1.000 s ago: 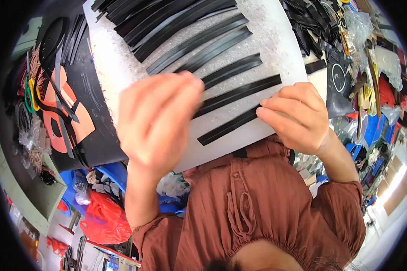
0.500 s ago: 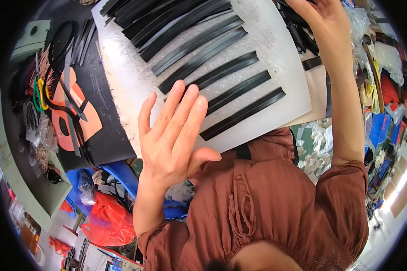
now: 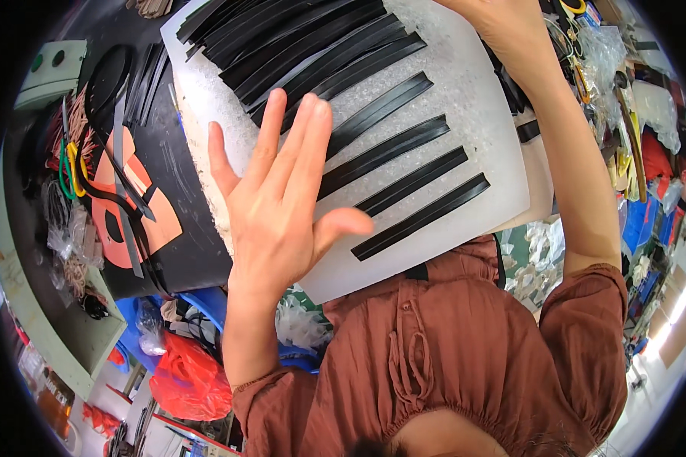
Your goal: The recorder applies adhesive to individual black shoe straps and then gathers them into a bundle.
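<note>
A translucent white sheet (image 3: pixel 492 126) lies on the work surface before me. Black flat strips rest on it in slanting rows: several spaced apart, such as the nearest strip (image 3: pixel 421 218), and a crowded group (image 3: pixel 301 42) overlapping toward the far left. My left hand (image 3: pixel 270 194) is open, fingers stretched and thumb apart, over the left ends of the middle strips. It holds nothing; whether the fingertips touch the strips I cannot tell. My right hand (image 3: pixel 503 27) reaches across the sheet's far right edge. Its fingers are cut off by the picture's top border, so what they hold is hidden.
Left of the sheet, orange cut pieces (image 3: pixel 164 221) and more dark strips (image 3: pixel 146 84) lie on the black tabletop (image 3: pixel 198 255). Scissors with yellow and green handles (image 3: pixel 75 164) are farther left. A red plastic bag (image 3: pixel 190 377) sits below the table edge. Plastic-wrapped items crowd the right.
My right hand has moved left, from beside the dark strips at the sheet's right to the sheet's far edge. My left hand has shifted slightly away from me along the strips, still spread.
</note>
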A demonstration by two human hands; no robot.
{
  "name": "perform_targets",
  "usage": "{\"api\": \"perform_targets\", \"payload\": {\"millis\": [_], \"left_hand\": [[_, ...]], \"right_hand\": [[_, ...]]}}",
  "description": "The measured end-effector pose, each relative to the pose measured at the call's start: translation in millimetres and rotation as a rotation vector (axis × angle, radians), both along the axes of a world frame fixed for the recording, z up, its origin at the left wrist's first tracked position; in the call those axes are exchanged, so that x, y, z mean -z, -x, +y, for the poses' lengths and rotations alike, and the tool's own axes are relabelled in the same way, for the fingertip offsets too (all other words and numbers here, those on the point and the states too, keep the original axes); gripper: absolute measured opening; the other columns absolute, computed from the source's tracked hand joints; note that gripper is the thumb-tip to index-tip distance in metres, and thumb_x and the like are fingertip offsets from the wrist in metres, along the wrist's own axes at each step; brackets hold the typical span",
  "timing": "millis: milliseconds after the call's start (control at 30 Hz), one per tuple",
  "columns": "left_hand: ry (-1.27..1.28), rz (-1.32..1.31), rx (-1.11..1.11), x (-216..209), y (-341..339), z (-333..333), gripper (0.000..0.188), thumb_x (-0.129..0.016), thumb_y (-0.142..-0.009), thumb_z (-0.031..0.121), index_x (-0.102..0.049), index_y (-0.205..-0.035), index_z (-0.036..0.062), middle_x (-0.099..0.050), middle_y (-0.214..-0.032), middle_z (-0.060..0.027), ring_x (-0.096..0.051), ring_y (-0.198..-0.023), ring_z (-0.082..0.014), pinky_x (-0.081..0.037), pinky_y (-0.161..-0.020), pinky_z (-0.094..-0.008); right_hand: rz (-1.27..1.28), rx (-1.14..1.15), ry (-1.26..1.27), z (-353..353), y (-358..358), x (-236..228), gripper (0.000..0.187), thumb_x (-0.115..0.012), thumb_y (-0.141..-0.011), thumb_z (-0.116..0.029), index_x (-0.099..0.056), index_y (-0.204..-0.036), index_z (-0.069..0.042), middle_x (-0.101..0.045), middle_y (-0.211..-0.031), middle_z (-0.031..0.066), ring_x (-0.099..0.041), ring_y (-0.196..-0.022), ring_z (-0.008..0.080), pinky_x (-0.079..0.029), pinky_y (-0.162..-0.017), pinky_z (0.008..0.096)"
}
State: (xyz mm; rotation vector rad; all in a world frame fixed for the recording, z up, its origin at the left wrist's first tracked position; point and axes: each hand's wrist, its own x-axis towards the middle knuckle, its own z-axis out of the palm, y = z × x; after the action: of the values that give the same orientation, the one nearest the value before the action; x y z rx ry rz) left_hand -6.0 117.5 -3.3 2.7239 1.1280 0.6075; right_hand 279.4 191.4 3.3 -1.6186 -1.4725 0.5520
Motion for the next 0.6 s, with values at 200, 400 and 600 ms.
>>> {"api": "perform_targets", "payload": {"millis": [200, 400, 600], "left_hand": [[0.128, -0.017, 0.126, -13, 18, -23, 0.088, -0.018, -0.101, 0.069, -0.058, -0.138, 0.0005, -0.071, -0.124, -0.0154, -0.054, -0.135, -0.0385, -0.003, -0.120, -0.0618], [0.147, -0.100, 0.073, -17, 18, -43, 0.093, -0.015, -0.098, 0.074, -0.064, -0.131, 0.0027, -0.072, -0.122, -0.0120, -0.054, -0.133, -0.0418, -0.001, -0.120, -0.0616], [0.055, -0.004, 0.091, -7, 25, -95, 0.075, -0.024, -0.099, 0.072, -0.076, -0.110, 0.0191, -0.076, -0.111, 0.0032, -0.063, -0.123, -0.0249, -0.001, -0.119, -0.0584]], "right_hand": [[-0.078, -0.055, -0.037, 10, 2, 0, 0.052, -0.083, -0.082, -0.023, -0.065, -0.120, 0.006, -0.070, -0.106, 0.0116, -0.063, -0.097, 0.0157, -0.050, -0.086, 0.0275], [0.188, -0.088, -0.046, 5, -6, -12, 0.025, -0.076, -0.090, -0.014, -0.072, -0.107, 0.004, -0.072, -0.089, 0.0018, -0.062, -0.079, 0.0084, -0.049, -0.073, 0.0235], [0.246, -0.167, -0.003, -68, -2, -42, 0.024, -0.070, -0.094, -0.010, -0.068, -0.113, 0.003, -0.069, -0.097, 0.0035, -0.060, -0.084, 0.0077, -0.049, -0.075, 0.0235]]}}
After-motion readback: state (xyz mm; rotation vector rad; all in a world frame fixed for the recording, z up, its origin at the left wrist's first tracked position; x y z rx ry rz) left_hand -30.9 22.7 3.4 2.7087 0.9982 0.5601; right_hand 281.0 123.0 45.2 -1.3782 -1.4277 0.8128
